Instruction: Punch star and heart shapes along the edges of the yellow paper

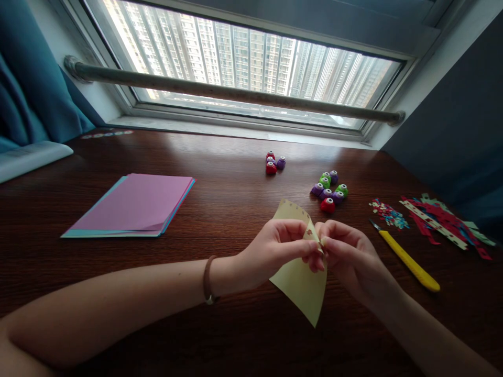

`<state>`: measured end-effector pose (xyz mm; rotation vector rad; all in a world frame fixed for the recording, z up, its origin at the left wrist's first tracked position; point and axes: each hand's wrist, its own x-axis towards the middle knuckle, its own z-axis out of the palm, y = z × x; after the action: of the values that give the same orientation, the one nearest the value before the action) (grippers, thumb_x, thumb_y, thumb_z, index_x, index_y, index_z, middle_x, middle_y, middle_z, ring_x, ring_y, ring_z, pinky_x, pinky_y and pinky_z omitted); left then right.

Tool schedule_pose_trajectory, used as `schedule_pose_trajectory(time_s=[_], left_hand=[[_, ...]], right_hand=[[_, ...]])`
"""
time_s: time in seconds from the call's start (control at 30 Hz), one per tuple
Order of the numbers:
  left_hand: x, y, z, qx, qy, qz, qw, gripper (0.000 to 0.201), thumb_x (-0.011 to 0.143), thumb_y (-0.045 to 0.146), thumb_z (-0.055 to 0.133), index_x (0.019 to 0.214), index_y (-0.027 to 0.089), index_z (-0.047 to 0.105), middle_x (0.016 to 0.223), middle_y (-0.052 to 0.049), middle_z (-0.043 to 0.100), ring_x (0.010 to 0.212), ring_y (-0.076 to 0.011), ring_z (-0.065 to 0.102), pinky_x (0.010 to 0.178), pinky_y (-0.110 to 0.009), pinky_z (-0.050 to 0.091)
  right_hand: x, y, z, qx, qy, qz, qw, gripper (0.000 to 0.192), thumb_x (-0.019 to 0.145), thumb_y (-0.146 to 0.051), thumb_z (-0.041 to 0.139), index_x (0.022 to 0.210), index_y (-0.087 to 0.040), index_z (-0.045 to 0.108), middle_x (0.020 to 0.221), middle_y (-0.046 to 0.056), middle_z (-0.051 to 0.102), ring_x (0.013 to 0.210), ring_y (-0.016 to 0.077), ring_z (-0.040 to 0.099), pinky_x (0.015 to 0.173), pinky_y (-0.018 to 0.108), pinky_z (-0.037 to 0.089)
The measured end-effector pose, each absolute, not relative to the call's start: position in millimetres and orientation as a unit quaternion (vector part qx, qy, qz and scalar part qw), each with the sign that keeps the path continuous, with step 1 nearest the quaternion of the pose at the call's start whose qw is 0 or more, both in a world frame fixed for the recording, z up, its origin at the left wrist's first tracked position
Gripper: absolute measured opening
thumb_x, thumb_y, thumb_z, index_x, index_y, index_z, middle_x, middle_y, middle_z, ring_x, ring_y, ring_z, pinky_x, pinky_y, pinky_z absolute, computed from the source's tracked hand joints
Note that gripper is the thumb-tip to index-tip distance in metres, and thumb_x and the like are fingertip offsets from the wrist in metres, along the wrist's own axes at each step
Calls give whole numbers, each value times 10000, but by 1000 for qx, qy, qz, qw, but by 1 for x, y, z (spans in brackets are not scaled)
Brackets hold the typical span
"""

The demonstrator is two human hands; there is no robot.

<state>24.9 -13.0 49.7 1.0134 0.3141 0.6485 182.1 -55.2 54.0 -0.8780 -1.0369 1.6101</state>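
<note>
A pale yellow sheet of paper (301,285) with small holes punched along its top edge is held above the dark wooden table (220,209). My left hand (275,246) pinches its right edge from the left. My right hand (349,256) pinches the same edge from the right, fingertips touching those of the left. A brown band sits on my left wrist. Whether a small object lies between the fingertips cannot be told.
A stack of pink and blue paper (133,205) lies at the left. Small punches sit in two clusters (329,189), (274,163). A yellow craft knife (408,261), confetti (389,213) and cut paper strips (444,222) lie at the right. A window with a rail (236,91) runs behind.
</note>
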Motion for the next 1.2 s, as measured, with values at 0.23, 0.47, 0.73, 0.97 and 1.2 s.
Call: schedule_pose_trajectory(time_s=[0.23, 0.47, 0.73, 0.97, 1.2], left_hand=[[23, -13, 49, 478, 149, 296, 813, 134, 805, 211, 528, 742, 106, 583, 702, -57, 618, 674, -130, 565, 702, -275, 400], [23, -12, 48, 472, 144, 304, 815, 146, 802, 194, 491, 749, 90, 578, 721, -81, 615, 679, -148, 564, 716, -308, 399], [22, -13, 49, 480, 141, 305, 810, 150, 814, 210, 512, 745, 94, 578, 722, -70, 611, 673, -139, 566, 713, -300, 397], [22, -12, 47, 494, 101, 329, 798, 264, 888, 322, 409, 945, 115, 564, 733, -81, 629, 673, -161, 580, 684, -310, 425], [24, -17, 50, 529, 109, 336, 771, 279, 883, 251, 425, 1098, 107, 528, 676, -64, 624, 631, -139, 573, 631, -279, 453]], right_hand=[[181, -56, 55, -339, -431, 666, 505, 120, 799, -214, 601, 716, -147, 546, 665, 14, 519, 590, 121, 504, 561, 251, 357], [181, -56, 56, -331, -437, 666, 506, 87, 814, -197, 585, 749, -145, 562, 683, 13, 535, 609, 116, 517, 582, 243, 373], [182, -55, 58, -334, -429, 671, 504, 81, 815, -202, 566, 761, -141, 560, 677, 20, 534, 590, 121, 526, 592, 249, 395], [182, -52, 56, -316, -352, 709, 523, 90, 842, -196, 460, 786, -158, 520, 692, 24, 520, 580, 150, 534, 553, 291, 449], [181, -49, 54, -330, -312, 704, 546, 82, 855, -193, 441, 788, -168, 482, 719, 22, 498, 615, 145, 522, 541, 282, 464]])
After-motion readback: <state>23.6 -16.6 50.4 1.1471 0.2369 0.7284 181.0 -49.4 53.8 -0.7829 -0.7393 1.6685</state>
